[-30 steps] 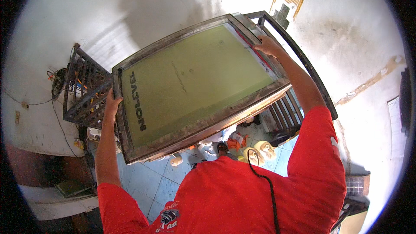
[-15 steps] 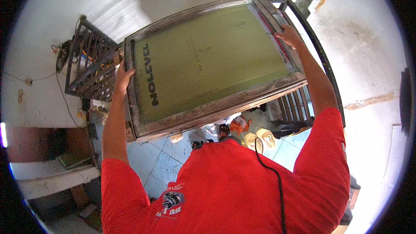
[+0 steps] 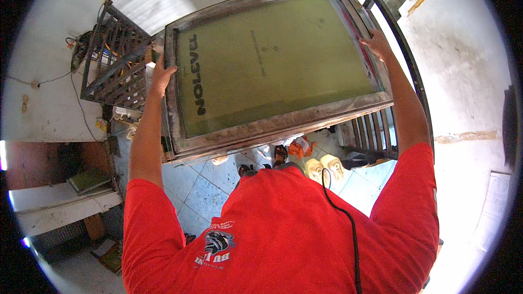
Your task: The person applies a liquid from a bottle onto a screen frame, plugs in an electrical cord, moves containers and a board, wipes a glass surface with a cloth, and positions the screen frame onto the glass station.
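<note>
A large screen-printing frame (image 3: 272, 117) with worn wooden sides and a yellow-green mesh (image 3: 294, 60) spans the space before me. Dark lettering runs along the left of its mesh, with fainter small marks near the middle. My left hand (image 3: 162, 78) is closed round the left side, its thumb over the top face. On the right side, my right hand (image 3: 377, 46) grips the frame beside a reddish strip along the mesh edge. Most fingers of the left hand are hidden behind the wood. What lies beneath the frame is mostly covered.
Dark slatted racks (image 3: 117, 57) stand at the left, and a dark bar (image 3: 411, 65) curves past my right arm. Pale jugs (image 3: 331, 167) and an orange bag (image 3: 299, 146) sit on the blue tiled floor (image 3: 201, 196). A white shelf (image 3: 71, 209) is at lower left.
The frame and its surroundings sit slightly higher in the picture, the frame also a little further right and turned slightly clockwise. Both hands keep their hold on its sides.
</note>
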The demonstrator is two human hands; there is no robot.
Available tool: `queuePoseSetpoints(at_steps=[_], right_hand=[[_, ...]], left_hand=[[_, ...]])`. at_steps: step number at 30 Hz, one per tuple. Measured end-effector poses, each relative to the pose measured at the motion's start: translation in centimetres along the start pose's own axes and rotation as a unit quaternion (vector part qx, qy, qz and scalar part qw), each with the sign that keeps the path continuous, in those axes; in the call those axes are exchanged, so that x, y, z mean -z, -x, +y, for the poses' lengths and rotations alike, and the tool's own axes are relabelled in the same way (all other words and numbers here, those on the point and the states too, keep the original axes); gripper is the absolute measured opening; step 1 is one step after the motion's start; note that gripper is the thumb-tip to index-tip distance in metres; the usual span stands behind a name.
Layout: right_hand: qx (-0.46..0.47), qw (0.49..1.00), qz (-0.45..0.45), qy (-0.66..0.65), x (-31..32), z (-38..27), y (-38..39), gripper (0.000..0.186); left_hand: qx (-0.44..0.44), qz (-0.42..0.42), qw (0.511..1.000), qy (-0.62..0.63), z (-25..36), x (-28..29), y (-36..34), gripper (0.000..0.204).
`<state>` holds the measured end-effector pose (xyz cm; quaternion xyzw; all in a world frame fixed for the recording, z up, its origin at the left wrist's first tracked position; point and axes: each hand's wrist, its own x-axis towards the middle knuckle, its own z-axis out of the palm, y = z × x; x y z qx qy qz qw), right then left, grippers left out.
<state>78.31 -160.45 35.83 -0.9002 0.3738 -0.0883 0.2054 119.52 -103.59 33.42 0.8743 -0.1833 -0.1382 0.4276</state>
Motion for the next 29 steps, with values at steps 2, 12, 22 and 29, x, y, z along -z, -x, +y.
queuePoseSetpoints(at_steps=[2,12,22,29], right_hand=[[-0.021,0.999,-0.026,0.029,0.4,-0.4,-0.5,0.065],[0.051,0.987,0.115,0.099,-1.0,0.8,-0.8,0.064],[-0.018,0.991,0.003,0.130,-1.1,-0.1,-2.7,0.071],[-0.013,0.996,-0.005,0.090,-0.6,-1.5,-2.3,0.072]], left_hand=[[-0.019,0.009,0.999,-0.029,-0.7,0.4,-0.6,0.080],[0.020,-0.026,0.999,0.015,-1.7,0.0,-1.8,0.082],[-0.014,-0.005,1.000,0.003,0.1,-0.2,0.1,0.081],[0.003,-0.010,1.000,0.009,1.4,0.0,1.3,0.081]])
